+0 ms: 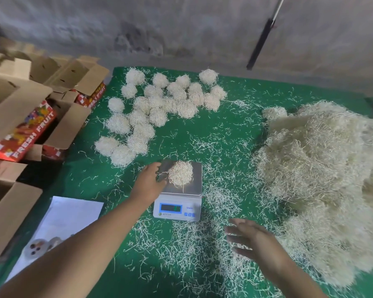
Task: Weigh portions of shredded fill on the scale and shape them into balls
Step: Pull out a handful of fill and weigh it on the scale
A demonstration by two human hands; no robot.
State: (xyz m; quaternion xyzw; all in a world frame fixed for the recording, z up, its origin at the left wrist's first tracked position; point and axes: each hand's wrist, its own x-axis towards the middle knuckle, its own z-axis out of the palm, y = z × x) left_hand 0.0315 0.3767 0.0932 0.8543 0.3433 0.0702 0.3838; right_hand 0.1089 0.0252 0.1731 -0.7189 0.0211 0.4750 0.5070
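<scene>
A small white digital scale (178, 208) with a steel platter stands on the green table. A cream portion of shredded fill (181, 173) lies on the platter. My left hand (149, 181) reaches to the portion's left side, fingers at its edge; the grip is not plainly shown. Below and right of the scale, my right hand (249, 238) hovers over scattered shreds with its fingers spread and nothing in it. A big heap of loose fill (323, 183) rises at the right. Several finished balls (157, 108) lie in a group behind the scale.
Open cardboard boxes with red "FRESH FRUIT" print (24, 127) crowd the left edge. A white sheet of paper (67, 220) lies at the front left. Loose shreds litter the green cloth (224, 134). A grey wall stands behind the table.
</scene>
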